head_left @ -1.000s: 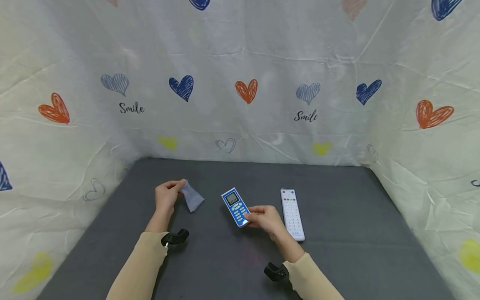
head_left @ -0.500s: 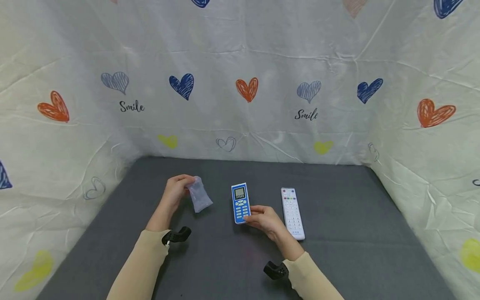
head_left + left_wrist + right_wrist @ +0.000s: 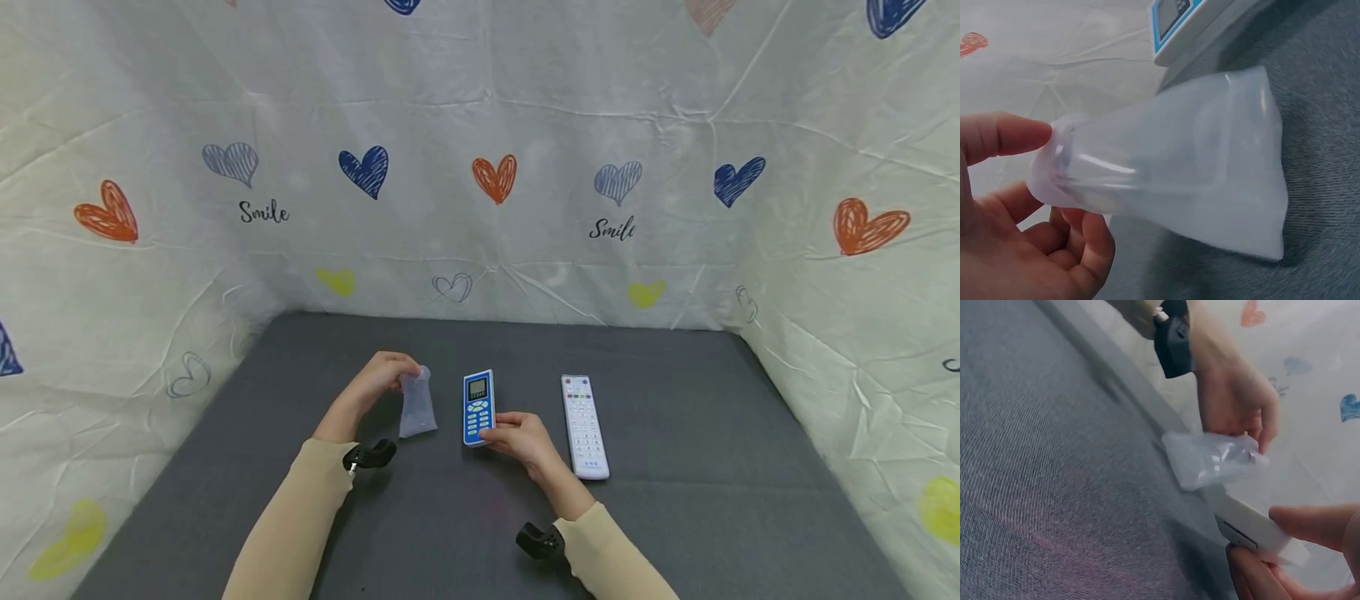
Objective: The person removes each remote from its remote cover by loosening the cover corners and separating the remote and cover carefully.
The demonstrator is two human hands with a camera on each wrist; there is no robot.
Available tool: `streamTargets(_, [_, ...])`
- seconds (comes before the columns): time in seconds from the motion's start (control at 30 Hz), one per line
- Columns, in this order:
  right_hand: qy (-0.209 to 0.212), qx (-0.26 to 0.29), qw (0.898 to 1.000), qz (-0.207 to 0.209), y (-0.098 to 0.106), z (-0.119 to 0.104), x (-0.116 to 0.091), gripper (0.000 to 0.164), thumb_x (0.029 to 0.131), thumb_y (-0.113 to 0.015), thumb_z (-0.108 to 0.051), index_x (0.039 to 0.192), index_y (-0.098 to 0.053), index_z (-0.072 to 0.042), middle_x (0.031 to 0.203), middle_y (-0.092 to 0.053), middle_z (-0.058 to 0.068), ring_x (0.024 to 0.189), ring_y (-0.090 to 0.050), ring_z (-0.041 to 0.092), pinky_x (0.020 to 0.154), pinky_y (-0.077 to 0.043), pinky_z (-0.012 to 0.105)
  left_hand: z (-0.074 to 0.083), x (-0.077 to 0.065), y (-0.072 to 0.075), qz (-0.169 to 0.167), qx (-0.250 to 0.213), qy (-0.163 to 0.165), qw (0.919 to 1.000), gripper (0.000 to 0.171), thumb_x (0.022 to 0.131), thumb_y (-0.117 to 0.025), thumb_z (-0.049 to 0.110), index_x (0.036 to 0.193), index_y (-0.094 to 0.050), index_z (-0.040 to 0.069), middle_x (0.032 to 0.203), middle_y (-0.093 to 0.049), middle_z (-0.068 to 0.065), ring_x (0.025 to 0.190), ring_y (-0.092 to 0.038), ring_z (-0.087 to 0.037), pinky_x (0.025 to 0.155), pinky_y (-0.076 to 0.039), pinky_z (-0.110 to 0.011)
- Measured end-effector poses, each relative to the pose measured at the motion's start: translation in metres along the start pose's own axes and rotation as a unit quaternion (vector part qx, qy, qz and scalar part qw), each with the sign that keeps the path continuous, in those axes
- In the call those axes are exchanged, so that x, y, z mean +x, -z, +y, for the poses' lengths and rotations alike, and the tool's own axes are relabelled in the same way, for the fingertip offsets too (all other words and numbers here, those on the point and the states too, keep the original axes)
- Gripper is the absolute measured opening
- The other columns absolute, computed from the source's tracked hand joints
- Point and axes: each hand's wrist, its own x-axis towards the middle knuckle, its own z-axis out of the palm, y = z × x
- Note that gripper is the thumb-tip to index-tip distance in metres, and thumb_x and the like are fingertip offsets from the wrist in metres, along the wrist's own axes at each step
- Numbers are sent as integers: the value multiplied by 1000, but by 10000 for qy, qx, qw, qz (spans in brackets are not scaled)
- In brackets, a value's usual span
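My left hand pinches the upper end of a translucent, soft plastic sleeve. The sleeve hangs down from the fingertips, wider at its far end; in the left wrist view its thin, shiny walls bulge apart. A little to the right, my right hand grips a blue and white remote control at its lower end, thumb on the button side. That remote stands almost upright, its screen at the top. The right wrist view shows its white edge between thumb and fingers. A small gap separates sleeve and remote.
To the right of my right hand a longer white remote control lies on the dark grey tablecloth. White sheeting with printed hearts walls in the back and both sides of the table. Black wrist cameras sit at both sleeve cuffs.
My left hand has moved right with the plastic sleeve, which now hangs closer to the blue remote. My right hand has turned that remote from a leftward tilt to nearly upright.
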Motion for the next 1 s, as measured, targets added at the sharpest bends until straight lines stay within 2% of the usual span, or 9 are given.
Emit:
streamTargets(0.17, [56,-550,9978,363,-5,0,-2,42,80,-74,-9,113,-59,13,98,-70,21,78,-69,14,75,-57,32,-8,6,-9,125,545,33,9984,23,92,-57,20,105,-65,3,108,-61,-9,85,-50,-18,71,-46,-31])
streamTargets(0.33, [122,-897,9945,530,-7,7,4,41,77,-76,-9,109,-61,11,93,-71,19,75,-69,14,68,-57,28,-16,5,-18,246,653,-69,9975,25,93,-59,16,116,-61,7,106,-59,-11,86,-52,-20,71,-47,-30])
streamTargets(0.5, [256,-1671,9830,713,-7,6,6,38,74,-79,-14,103,-64,5,86,-73,14,67,-69,12,61,-55,25,-20,2,-22,792,626,-160,9948,33,88,-65,12,120,-57,5,105,-57,-15,86,-54,-22,70,-49,-29])
streamTargets(0.6, [271,-2096,9745,757,-8,4,6,38,73,-80,-18,101,-65,3,82,-73,12,62,-67,11,57,-54,24,-23,1,-23,1139,625,-69,9915,35,85,-70,15,115,-56,4,108,-58,-16,91,-55,-23,70,-49,-28])
streamTargets(0.7, [308,-2354,9687,730,-9,1,5,38,74,-81,-21,100,-65,2,80,-73,11,59,-66,10,55,-53,25,-25,0,-24,1317,713,31,9887,38,83,-73,19,112,-56,5,109,-60,-16,94,-57,-25,70,-50,-28])
streamTargets(0.83, [267,-2495,9654,709,-12,0,5,38,74,-80,-23,99,-66,3,80,-73,10,59,-65,10,55,-53,25,-27,0,-23,1374,718,53,9879,38,82,-74,22,111,-56,5,109,-62,-16,95,-59,-25,71,-52,-29])
streamTargets(1.0, [193,-2451,9667,706,-15,1,10,36,75,-80,-22,99,-68,3,82,-73,10,61,-67,13,57,-55,26,-27,-3,-24,1397,663,46,9880,36,83,-73,22,110,-57,4,108,-62,-17,92,-60,-25,68,-52,-29])
